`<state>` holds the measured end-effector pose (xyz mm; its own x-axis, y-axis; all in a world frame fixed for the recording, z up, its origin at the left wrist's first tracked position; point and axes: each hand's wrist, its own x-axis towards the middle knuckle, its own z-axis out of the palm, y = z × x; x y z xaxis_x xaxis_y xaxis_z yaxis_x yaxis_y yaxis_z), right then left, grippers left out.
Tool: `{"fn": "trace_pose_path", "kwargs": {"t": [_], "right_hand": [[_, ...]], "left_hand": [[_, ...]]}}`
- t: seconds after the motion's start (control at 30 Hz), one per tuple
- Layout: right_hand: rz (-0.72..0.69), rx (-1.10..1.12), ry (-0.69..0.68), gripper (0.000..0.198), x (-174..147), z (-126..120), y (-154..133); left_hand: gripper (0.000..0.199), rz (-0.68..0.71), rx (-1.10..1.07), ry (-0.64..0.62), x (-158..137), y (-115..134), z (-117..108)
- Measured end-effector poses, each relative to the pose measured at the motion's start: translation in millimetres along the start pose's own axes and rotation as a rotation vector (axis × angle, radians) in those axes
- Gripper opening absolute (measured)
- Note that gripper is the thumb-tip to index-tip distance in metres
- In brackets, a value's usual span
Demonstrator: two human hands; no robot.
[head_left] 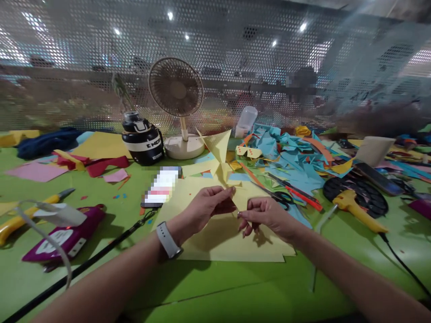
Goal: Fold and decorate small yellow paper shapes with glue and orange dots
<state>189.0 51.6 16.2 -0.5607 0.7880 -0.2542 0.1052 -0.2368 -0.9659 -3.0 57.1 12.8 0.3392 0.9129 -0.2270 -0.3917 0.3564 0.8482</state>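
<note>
My left hand (212,204), wearing a pale watch on its wrist, pinches the lower part of a folded yellow paper piece (220,150). The paper rises above the fingers in pointed, wing-like flaps. Close on the right, my right hand (261,217) has its thumb and index finger pinched at the paper's lower edge, the other fingers curled. The exact spot of that grip is partly hidden. Both hands hover over flat yellow sheets (232,249) lying on the green table (208,287); their shadow falls on the sheets.
Scissors (283,199) and a red-black cutter (305,197) lie right of the sheets, near a yellow glue gun (360,215). Blue paper scraps (289,157) heap behind. A phone (161,186), fan (177,87), black bottle (143,141) and purple power strip (72,233) stand leftward.
</note>
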Motion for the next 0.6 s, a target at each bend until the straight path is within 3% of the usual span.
{"fn": "trace_pose_path", "kwargs": {"t": [0.17,0.23,0.3,0.37,0.47,0.6], "right_hand": [[0.018,-0.132,-0.085,0.033,-5.8,-11.9,-3.2],[-0.144,-0.260,0.041,0.030,-8.7,-18.3,-5.8],[-0.420,-0.453,0.229,0.024,-10.9,-20.7,-7.6],[-0.671,-0.685,0.330,0.033,-12.1,-18.6,-7.9],[-0.822,-0.919,0.255,0.034,-11.6,-13.4,-5.6],[-0.853,-0.943,0.136,0.029,-9.2,-14.1,-0.2]], "left_hand": [[0.024,0.002,-0.072,0.070,2.9,8.1,-8.5],[0.021,-0.025,-0.091,0.078,3.1,12.3,-10.4],[0.017,-0.077,-0.086,0.054,1.7,13.5,-9.1],[0.016,-0.123,-0.064,0.008,-0.6,11.4,-5.8],[0.022,-0.155,-0.039,-0.071,-3.4,5.3,-1.4],[0.028,-0.187,0.011,-0.155,-5.5,0.6,0.5]]}}
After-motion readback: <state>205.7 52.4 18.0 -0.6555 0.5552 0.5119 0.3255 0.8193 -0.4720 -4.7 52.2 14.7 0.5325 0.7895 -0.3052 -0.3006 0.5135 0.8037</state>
